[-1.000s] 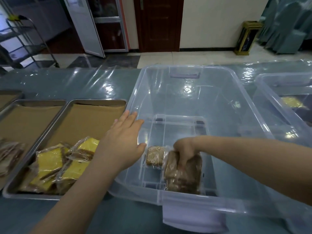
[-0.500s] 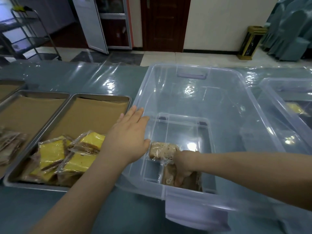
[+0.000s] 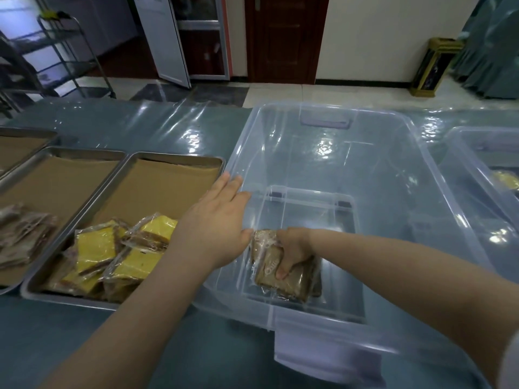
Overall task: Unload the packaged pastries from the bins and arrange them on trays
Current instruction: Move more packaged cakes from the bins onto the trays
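A clear plastic bin [image 3: 398,169] stands in the middle of the table. At its near left bottom lie brown packaged pastries [image 3: 269,265], and my right hand [image 3: 295,251] is inside the bin with its fingers closed over them. My left hand [image 3: 216,220] lies flat and open on the bin's left rim, fingers spread. Left of the bin a metal tray [image 3: 168,186] lined with brown paper holds several yellow and brown packaged pastries [image 3: 118,256] at its near end.
A second tray [image 3: 56,181] further left holds brown packaged pastries [image 3: 19,234]; a third tray's corner [image 3: 25,141] shows behind it. Another clear bin [image 3: 483,175] with a yellow pastry stands at the right. A metal rack [image 3: 56,51] and a door are beyond the table.
My right hand has gathered the small brown pack together with the larger one and now grips them as one stack. My left hand stays on the bin's rim.
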`<state>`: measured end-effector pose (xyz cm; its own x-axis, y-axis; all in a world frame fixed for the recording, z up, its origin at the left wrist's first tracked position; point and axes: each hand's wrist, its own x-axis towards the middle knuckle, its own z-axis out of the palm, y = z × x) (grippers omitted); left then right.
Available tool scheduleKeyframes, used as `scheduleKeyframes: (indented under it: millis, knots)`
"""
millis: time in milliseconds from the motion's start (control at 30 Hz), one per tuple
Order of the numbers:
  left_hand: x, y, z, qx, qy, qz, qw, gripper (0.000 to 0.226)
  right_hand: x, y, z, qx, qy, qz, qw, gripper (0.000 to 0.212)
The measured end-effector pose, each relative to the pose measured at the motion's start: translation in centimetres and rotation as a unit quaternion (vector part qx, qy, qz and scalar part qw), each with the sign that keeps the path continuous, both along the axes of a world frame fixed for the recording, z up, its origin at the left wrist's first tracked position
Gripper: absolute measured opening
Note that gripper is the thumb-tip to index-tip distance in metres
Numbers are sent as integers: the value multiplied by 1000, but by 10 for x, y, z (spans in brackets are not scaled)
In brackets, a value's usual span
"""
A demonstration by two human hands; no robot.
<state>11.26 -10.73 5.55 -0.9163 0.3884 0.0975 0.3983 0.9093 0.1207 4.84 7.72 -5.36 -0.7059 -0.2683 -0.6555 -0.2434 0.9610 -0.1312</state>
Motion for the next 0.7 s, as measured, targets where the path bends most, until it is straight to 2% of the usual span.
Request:
scheduleKeyframes:
  millis: [133,200,267,400,600,700]
  knots:
    - [-2,-1,-2,-1,-5,6,1000,61,6,-2,5,45,74,50,995,89]
    - [-3,-2,-2,-10,-7,6,1000,61,12,-6,14,60,98,76,990,80]
    - [-4,-2,-3,-15,-8,4,1000,62,18,-8,28,59,119,80,988,72]
    - [-6,-1,-2,-18,-14,6,1000,66,31,6,68,29,200,73,977,70]
    - [-1,2,5,33,-27,-8,999,70,58,40,116,-37,314,-17,948,59]
    - [6,2,11,97,16,-37,994,71,71,46,126,-105,351,-87,927,65]
